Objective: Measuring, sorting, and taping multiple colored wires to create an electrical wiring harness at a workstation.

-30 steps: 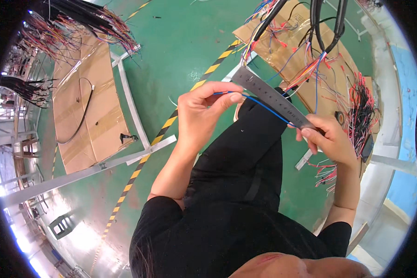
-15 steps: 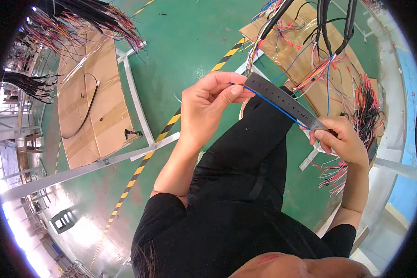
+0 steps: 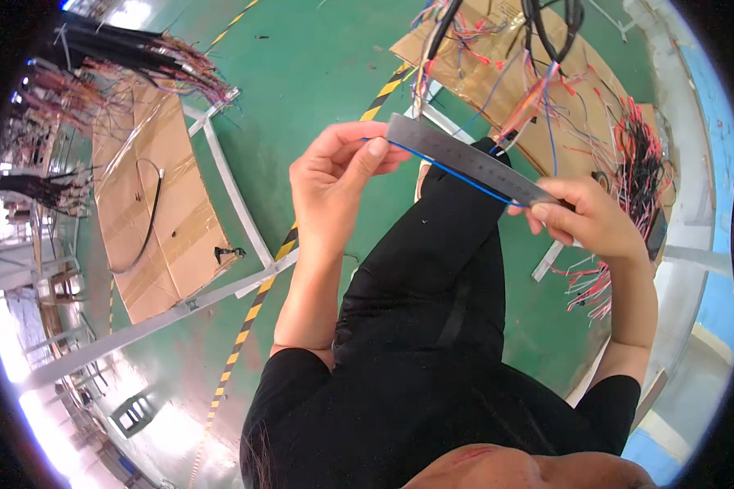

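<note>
A dark grey ruler point(image 3: 465, 156) slants across the space above my black-trousered leg, its far left end higher than its right end. Along its lower edge runs a blue wire point(image 3: 455, 174). My left hand point(image 3: 338, 167) pinches the wire between thumb and fingers beside the ruler's left end. Closed round the ruler's right end is my right hand point(image 3: 583, 213), its thumb on top. The blue wire also reaches the fingers of that hand, which partly hide its end.
Cardboard sheets point(image 3: 151, 212) lie on a metal frame at the left, with a black cable point(image 3: 151, 224) on them. Black cable bundles point(image 3: 130, 53) with loose wires hang at the upper left. More cardboard point(image 3: 465, 57) and red and white wires point(image 3: 640, 155) are at the right.
Both hands, with the ruler and blue wire, sit a little further left and higher in the picture. The surroundings have shifted slightly as well. The grip of each hand looks the same.
</note>
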Tool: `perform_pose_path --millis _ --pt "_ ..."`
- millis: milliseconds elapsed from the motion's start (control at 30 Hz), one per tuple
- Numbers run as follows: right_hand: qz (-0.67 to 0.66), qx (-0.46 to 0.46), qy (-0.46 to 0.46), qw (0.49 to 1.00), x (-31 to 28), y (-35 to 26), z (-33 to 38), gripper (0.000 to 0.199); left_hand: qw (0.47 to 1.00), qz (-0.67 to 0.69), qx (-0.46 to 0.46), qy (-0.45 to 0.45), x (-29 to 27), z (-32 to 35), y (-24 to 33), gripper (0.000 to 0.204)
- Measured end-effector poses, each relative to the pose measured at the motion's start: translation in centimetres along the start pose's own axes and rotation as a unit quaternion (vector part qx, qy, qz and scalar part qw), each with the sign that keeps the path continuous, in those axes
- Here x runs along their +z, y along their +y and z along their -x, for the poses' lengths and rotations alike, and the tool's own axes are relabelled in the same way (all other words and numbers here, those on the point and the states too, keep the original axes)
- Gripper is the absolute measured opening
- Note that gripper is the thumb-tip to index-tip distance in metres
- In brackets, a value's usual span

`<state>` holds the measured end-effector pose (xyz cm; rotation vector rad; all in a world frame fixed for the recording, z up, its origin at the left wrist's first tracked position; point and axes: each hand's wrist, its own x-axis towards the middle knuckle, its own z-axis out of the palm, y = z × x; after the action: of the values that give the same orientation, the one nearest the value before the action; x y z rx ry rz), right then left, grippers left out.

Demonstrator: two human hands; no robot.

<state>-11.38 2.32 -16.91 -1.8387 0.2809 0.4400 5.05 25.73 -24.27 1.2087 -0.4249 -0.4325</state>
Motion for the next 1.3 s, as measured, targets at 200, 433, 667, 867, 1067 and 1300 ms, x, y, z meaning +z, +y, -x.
perform_pose_path --millis 200,433,667,867,1067,1300 --pt "-0.040 0.043 0.001 0.998 -1.1 -0.2 -0.5 0.022 0.928 -0.209 0.242 0.192 2.5 -0.4 -1.5 0.027" --pt "-0.037 0.000 -0.032 0.999 -1.8 -0.1 -0.4 0.023 0.701 -0.515 0.494 0.019 5.2 1.6 -2.6 0.029" --pt "-0.029 -0.018 -0.031 0.999 -1.7 -0.3 0.2 0.024 0.709 -0.466 0.529 0.009 5.9 0.1 -3.4 0.028" --pt "-0.017 -0.020 -0.025 0.999 -1.7 -0.4 0.4 0.024 0.709 -0.473 0.522 -0.007 6.2 -0.3 -2.9 0.027" --pt "-0.030 -0.013 -0.027 0.999 -1.6 -0.7 0.4 0.024 0.706 -0.475 0.526 -0.003 6.3 -0.5 -2.6 0.031" --pt "-0.033 -0.027 -0.033 0.999 -1.7 -0.3 0.7 0.023 0.700 -0.479 0.530 -0.006 6.9 -0.2 -2.3 0.032"
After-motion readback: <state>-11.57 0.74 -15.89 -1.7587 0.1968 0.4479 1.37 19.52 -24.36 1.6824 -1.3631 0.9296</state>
